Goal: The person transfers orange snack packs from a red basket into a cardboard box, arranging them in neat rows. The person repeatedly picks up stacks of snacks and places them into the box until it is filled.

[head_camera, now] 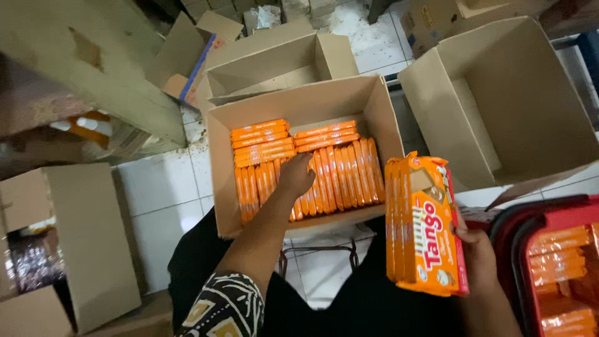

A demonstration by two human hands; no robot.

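White floor tiles, scuffed and dusty, lie under a crowd of cardboard boxes, seen from above as I look down at my two hands.

My left hand is down inside the open box straight ahead, fingers curled onto the tops of the orange packets packed there. Whether it is pinching one packet or only pressing on the row, I cannot tell. Most of those packets stand on edge in a row, their long axes running from 6 toward 12 o'clock; two short stacks at the far end of the box lie crosswise, long axes running 9 to 3.

My right hand is at 4 o'clock from the left, gripping from below a bundle of flat orange packets. The bundle is held upright, its printed face turned toward 3 o'clock, its long axis nearly vertical in view and leaning slightly toward 11. The open box lies at 10 o'clock from this bundle, and the left hand is the nearer one to it.

Farther out, a red basket at 3 o'clock holds more orange packets. An empty box sits at 1 o'clock, another open one at 12, and a closed carton at 8.
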